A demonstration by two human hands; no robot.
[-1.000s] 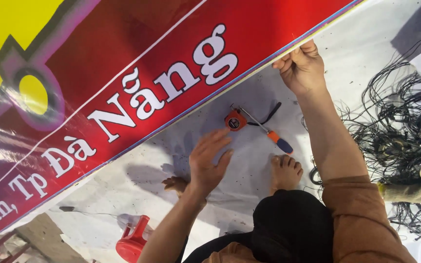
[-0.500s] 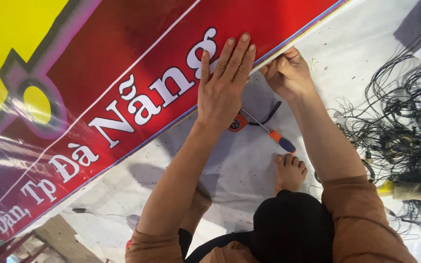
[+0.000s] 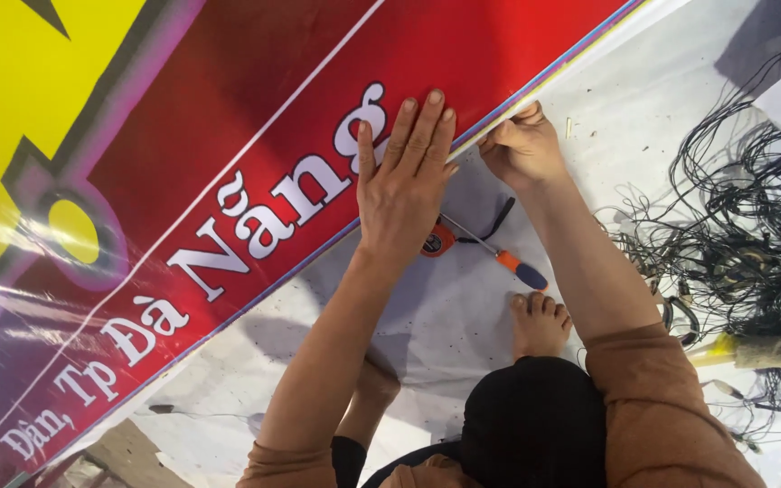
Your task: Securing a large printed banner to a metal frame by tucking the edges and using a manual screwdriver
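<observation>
So the big red banner (image 3: 255, 136) fills everything from 9 to 12 o'clock, lying flat on a pale sheet (image 3: 463, 316) on the floor, with its lower edge running diagonally up toward 1 o'clock. The left hand (image 3: 404, 185) is pressed flat on that edge, fingers spread and straight, not gripping anything, just pinning the vinyl down. The right hand (image 3: 522, 145) sits just beside it at 1 o'clock, fingers curled shut and pinching the banner's edge strip. By the look of it the edge work is mid-way at best: the stretch under the hands is being held, and the long run down toward 7 o'clock looks untouched, though I can't tell if anything's actually fixed yet. Just below the left hand lie an orange tape measure (image 3: 437, 240) and an orange-handled screwdriver (image 3: 499, 258), both loose, touched by neither hand. A bare foot (image 3: 540, 325) is at 5 o'clock, a tangle of black cables (image 3: 725, 226) at 3 o'clock. Compared to 0.5 s ago, barely any change: same 2 hand positions. 1 s ago the left hand was hovering low over the sheet instead.
</observation>
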